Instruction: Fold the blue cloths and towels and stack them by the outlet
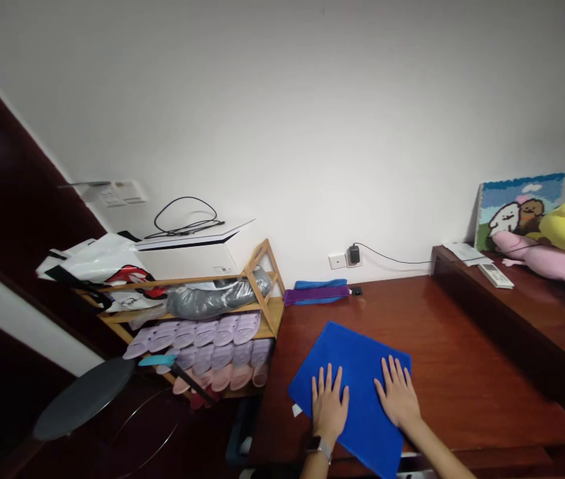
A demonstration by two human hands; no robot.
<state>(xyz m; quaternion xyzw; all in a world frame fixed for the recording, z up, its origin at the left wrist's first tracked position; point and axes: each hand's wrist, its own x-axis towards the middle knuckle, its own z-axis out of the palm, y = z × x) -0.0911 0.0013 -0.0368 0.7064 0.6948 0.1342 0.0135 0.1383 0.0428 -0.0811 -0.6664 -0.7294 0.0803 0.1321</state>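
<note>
A blue cloth (357, 379) lies spread on the brown wooden desk (452, 352), its lower corner reaching past the front edge. On its left part rests my left hand (330, 406), palm down with fingers apart; a watch is on that wrist. My right hand (398, 394) lies flat on the cloth's right part, fingers spread. Neither hand grips anything. A small white tag (297, 410) sticks out at the cloth's left edge. Farther back, against the wall, lie folded purple and blue cloths (317, 293).
Left of the desk stands a wooden rack (265, 299) with rows of slippers (213, 332) and a white box (193, 256) on top. A black round stool (86, 398) is nearby. The raised shelf at right holds a remote control (496, 276) and plush toys (552, 259).
</note>
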